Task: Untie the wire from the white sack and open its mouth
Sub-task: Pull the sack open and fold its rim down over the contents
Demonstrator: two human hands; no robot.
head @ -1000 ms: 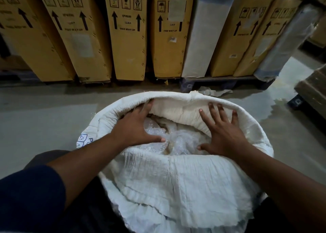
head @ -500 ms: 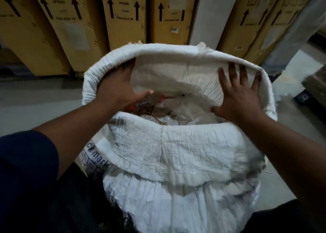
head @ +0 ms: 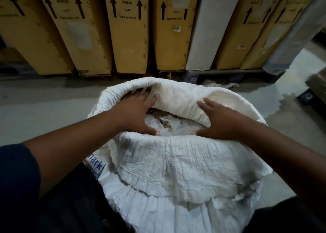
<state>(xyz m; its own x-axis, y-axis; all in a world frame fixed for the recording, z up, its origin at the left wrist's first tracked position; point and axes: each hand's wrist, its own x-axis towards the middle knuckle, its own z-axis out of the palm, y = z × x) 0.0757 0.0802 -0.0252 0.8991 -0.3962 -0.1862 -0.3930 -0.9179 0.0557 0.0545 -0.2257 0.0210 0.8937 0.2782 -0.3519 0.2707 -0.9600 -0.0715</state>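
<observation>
The white sack (head: 176,164) stands on the floor in front of me with its rim rolled outward and its mouth open. Crumpled clear plastic (head: 169,127) shows inside. My left hand (head: 137,112) reaches into the mouth at the left, fingertips tucked under the far rolled rim and thumb on the near rim. My right hand (head: 224,121) is in the mouth at the right, with its fingers curled into a fold of the far wall that sags inward between my hands. No wire is visible.
A row of tall brown cardboard boxes (head: 128,29) and a white-wrapped one (head: 206,29) lean on a pallet just behind the sack. Grey concrete floor (head: 44,109) lies to the left, with a wet patch (head: 289,109) on the right. A dark pallet corner (head: 307,97) sits at far right.
The sack's mouth sits lower in view than half a second ago. Its far wall has folded inward, and my right hand has gone from flat and spread to curled on that fold.
</observation>
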